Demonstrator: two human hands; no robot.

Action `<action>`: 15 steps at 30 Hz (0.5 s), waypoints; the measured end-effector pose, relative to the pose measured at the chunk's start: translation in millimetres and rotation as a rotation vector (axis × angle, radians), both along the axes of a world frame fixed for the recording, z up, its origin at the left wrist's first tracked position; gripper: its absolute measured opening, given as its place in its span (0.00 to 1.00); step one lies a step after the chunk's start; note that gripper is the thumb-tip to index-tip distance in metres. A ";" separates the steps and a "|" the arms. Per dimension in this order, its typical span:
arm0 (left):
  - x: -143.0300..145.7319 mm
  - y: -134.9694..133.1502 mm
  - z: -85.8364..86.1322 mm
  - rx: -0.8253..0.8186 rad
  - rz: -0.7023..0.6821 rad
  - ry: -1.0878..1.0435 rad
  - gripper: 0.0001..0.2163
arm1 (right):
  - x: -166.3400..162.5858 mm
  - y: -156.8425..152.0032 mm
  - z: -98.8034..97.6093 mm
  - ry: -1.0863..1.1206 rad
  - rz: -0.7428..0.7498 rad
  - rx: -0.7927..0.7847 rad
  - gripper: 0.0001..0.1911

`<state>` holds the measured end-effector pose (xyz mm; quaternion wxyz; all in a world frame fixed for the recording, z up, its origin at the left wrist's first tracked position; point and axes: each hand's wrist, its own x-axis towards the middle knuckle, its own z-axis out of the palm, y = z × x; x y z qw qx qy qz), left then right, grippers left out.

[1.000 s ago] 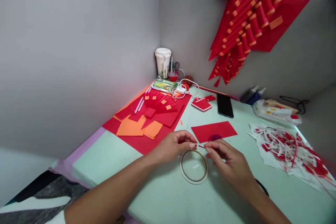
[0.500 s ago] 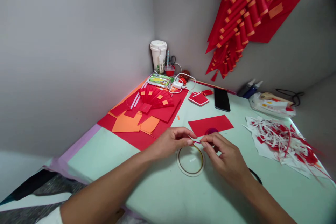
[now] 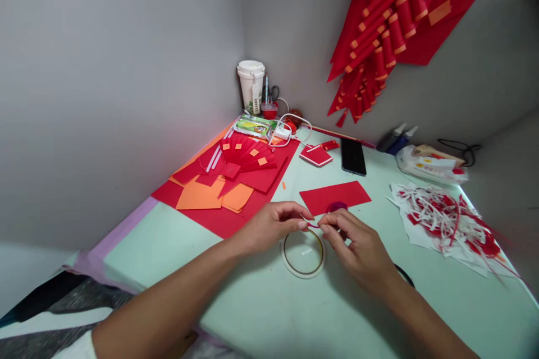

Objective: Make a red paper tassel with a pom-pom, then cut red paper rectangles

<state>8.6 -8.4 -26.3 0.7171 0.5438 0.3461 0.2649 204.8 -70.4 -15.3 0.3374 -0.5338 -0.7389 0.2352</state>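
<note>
My left hand (image 3: 275,225) and my right hand (image 3: 356,249) meet fingertip to fingertip above the pale green table (image 3: 177,247). Between them they pinch a tiny red strip (image 3: 314,226). Just below the fingers lies a thin roll of tape (image 3: 303,253), flat on the table. A red paper rectangle (image 3: 334,197) lies right behind the hands, with a small dark purple round thing (image 3: 337,207) at its near edge, partly hidden by my right fingers.
Red and orange paper pieces (image 3: 229,179) cover the far left corner. A white cup (image 3: 251,86), a charger cable (image 3: 290,129), a black phone (image 3: 353,156), glue bottles (image 3: 396,139) and a heap of paper scraps (image 3: 442,221) stand around. Red paper firecrackers (image 3: 387,28) hang on the wall.
My fingertips have drawn closer together on the red strip. The view has shifted slightly, so everything sits a little higher and further left.
</note>
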 end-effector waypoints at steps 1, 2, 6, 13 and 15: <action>0.2 0.0 0.4 -0.005 0.003 0.002 0.09 | -0.1 0.1 -0.1 0.000 0.000 0.002 0.07; 0.3 0.0 0.8 -0.012 0.004 0.005 0.09 | -0.3 0.3 -0.3 -0.001 0.000 0.006 0.07; 0.5 0.3 1.1 -0.008 -0.010 0.008 0.08 | -1.6 1.1 -2.9 -0.002 -0.014 0.030 0.07; 1.8 -0.1 2.2 -0.016 0.000 0.018 0.10 | -6.0 0.9 -8.1 0.024 -0.078 0.075 0.07; 2.3 -0.4 3.0 -0.031 -0.002 0.016 0.10 | -7.1 1.0 -9.3 0.033 -0.104 0.083 0.08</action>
